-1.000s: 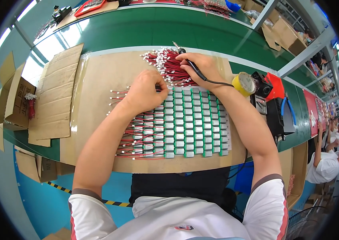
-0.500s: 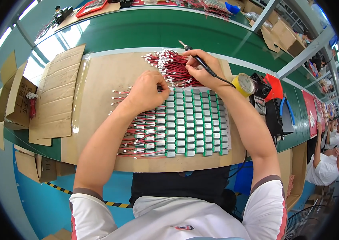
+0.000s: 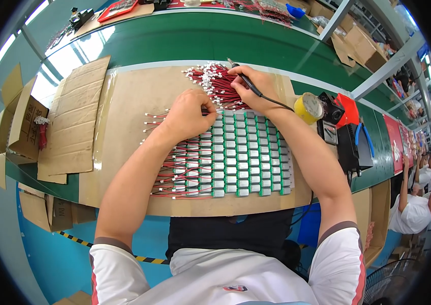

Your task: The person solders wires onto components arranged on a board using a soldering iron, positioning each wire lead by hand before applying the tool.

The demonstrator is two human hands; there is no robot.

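Observation:
My right hand (image 3: pixel 257 90) holds a soldering iron (image 3: pixel 247 81) like a pen, its tip pointing up and away over the far edge of a pile of red and black wires with white connectors (image 3: pixel 220 86). Rows of small silver battery cells with green strips (image 3: pixel 243 155) lie in a grid on the cardboard. My left hand (image 3: pixel 190 116) is closed in a pinch at the grid's far left corner; what its fingertips hold is hidden. Wires with white plugs (image 3: pixel 182 175) stick out leftward from the left columns of cells.
A yellow round tin (image 3: pixel 308 108) stands right of the wire pile, near a red tray (image 3: pixel 346 111) and a black box (image 3: pixel 351 147) with blue-handled pliers (image 3: pixel 365 138). Left are a flat cardboard sheet (image 3: pixel 73 119) and an open carton (image 3: pixel 19 127). Another person (image 3: pixel 412 208) sits at far right.
My right hand has shifted slightly left and nearer, and the iron's tip has dropped a little. My left hand stays at the far left corner of the grid.

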